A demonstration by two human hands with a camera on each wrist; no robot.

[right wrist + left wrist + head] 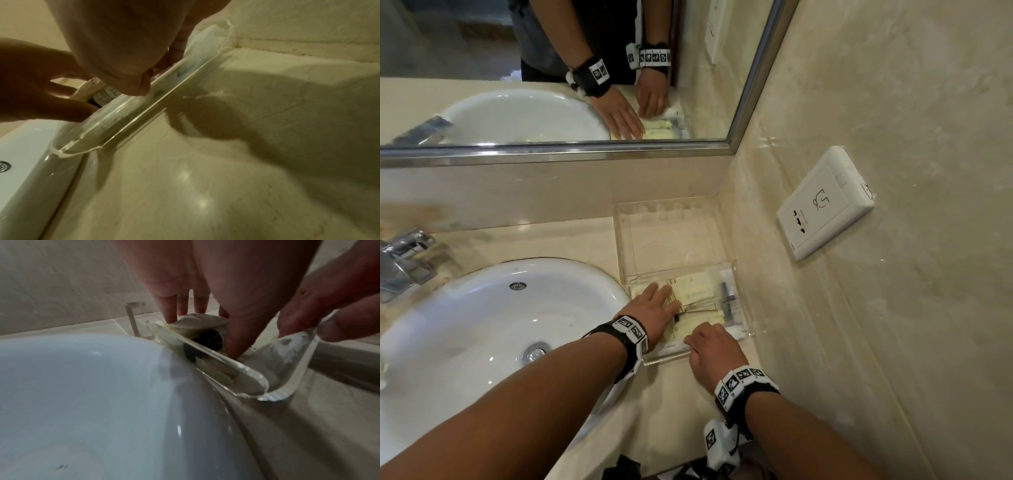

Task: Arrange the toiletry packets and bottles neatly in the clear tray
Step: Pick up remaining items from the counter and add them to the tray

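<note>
The clear tray (745,308) sits on the counter between the basin and the right wall. Cream packets (698,291) lie flat inside it, with a black item (727,301) along its right side. My left hand (659,299) lies on the packets with straight fingers. In the left wrist view its fingertips (171,316) touch a packet (197,322) over a dark bottle (207,340). My right hand (705,342) curls over the tray's front wall (287,386) and pinches it. The right wrist view shows the tray's wall (144,116) and a labelled bottle (104,95).
A second clear tray or lid (671,236) stands just behind, against the back wall. The white basin (500,325) and a chrome tap (404,260) are to the left. A socket plate (825,202) is on the right wall, a mirror (482,44) above.
</note>
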